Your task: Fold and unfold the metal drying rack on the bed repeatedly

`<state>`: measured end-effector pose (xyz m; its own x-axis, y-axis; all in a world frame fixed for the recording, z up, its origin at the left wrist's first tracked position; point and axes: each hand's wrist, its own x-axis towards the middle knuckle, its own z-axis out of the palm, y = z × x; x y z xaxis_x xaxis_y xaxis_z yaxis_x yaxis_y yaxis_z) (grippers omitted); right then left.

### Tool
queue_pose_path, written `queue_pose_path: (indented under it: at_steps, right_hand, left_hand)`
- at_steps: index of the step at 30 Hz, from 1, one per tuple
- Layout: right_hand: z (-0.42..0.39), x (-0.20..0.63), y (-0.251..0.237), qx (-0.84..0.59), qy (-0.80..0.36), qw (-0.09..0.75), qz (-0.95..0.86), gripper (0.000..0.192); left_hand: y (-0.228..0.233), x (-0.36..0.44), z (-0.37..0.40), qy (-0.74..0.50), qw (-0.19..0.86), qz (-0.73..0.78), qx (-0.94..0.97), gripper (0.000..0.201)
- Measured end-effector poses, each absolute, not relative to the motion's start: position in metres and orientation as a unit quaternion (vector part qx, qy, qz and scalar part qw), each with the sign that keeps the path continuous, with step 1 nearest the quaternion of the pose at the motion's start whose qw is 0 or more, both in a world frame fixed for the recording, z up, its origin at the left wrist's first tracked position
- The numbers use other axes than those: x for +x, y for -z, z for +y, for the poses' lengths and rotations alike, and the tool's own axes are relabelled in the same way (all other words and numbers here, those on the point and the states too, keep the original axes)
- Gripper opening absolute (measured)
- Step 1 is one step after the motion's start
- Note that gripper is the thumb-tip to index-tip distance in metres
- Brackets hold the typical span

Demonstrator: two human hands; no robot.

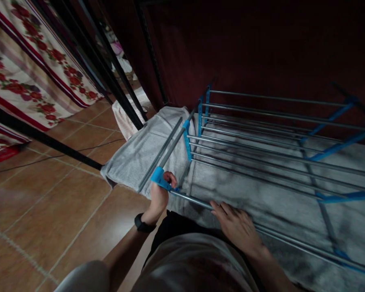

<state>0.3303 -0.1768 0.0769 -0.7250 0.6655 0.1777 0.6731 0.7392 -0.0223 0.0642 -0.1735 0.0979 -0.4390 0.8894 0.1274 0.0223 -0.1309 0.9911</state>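
A rack of thin metal tubes and blue plastic brackets (188,140), like a shoe rack, lies on its side in front of me. My left hand (162,190) is closed around the blue corner bracket (158,176) at the rack's near left end, its fingers partly hidden behind the plastic. A grey upright tube (174,147) runs from that bracket toward the far brackets. My right hand (237,225) lies over the near metal tube (194,199), fingers bent across it and thumb out of sight. A loose-looking tube (161,156) lies alongside the upright.
Grey towelling cloth (130,156) lies beneath the rack over tiled floor (79,194). Black metal poles (48,136) slant across the left. Floral curtains (39,77) hang behind them, and a dark red panel (261,48) stands behind the rack. A thin cable (54,157) crosses the tiles.
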Motion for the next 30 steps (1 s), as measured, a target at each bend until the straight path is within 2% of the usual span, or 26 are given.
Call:
queue_pose_path:
  at_steps: [9,17,30]
  right_hand:
    - [-0.176,0.327,-0.087,-0.367,0.022,0.126,-0.921,0.034]
    - [-0.176,0.329,-0.085,-0.369,0.006,0.09,-0.925,0.036]
    - [-0.178,0.329,-0.091,-0.37,-0.003,0.096,-0.924,0.038]
  left_hand:
    - [-0.099,0.066,-0.171,-0.638,0.339,0.565,0.399,0.042]
    - [-0.099,0.065,-0.171,-0.635,0.344,0.565,0.399,0.043]
    - [-0.105,0.066,-0.169,-0.619,0.347,0.574,0.408,0.049]
